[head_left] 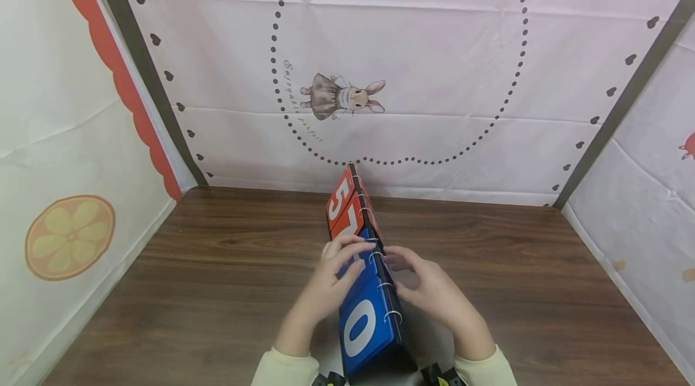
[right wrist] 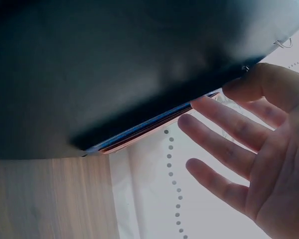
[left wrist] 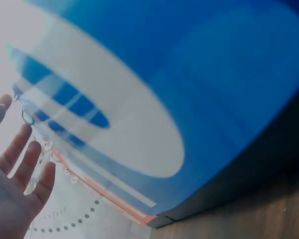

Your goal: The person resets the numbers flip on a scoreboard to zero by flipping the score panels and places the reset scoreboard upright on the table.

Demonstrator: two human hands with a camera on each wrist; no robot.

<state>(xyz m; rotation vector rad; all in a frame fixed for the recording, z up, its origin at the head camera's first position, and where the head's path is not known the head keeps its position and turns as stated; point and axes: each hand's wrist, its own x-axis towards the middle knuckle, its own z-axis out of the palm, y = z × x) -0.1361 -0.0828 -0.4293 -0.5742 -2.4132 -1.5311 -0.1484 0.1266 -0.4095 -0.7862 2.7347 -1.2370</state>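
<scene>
We are noting the board [head_left: 370,284] standing tented, presumably for balance, six-to-twelve o'clock on the table [head_left: 244,241]; left hand [head_left: 327,280] (nine) and right hand [head_left: 437,291] (three) are flanking it, fingers loose, gripping nothing.

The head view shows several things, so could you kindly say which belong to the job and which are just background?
Job in hand:
- black ring-bound stand
- blue number cards
- red number cards

Just background:
- brown tabletop
- patterned cloth backdrop
- rabbit print

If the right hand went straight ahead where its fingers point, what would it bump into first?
Probably the black tent-shaped stand with blue and red number cards; the right hand looks very close, though touching is unclear.
</scene>
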